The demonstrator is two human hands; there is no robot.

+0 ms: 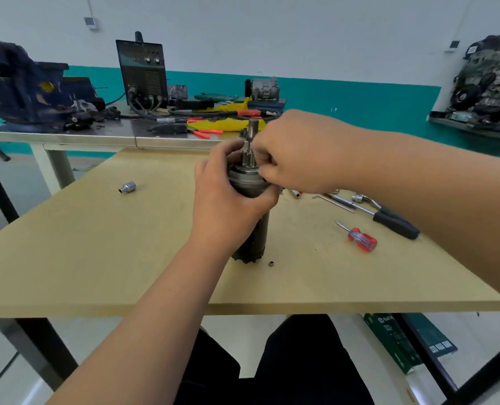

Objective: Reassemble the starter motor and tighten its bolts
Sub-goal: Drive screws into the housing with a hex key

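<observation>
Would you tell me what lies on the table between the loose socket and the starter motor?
In the head view, only bare tabletop lies between the socket and the starter motor, up to the left hand gripping it.

A: Walls?
B: White wall (272,30) above, teal band (360,103) along the base.
A: Furniture?
B: Tan wooden table (96,258) in front, black legs; steel bench (96,138) just behind its far edge. Floor (6,182) pale grey.

right hand (297,152) hides starter motor (251,232) top (partly)
</observation>
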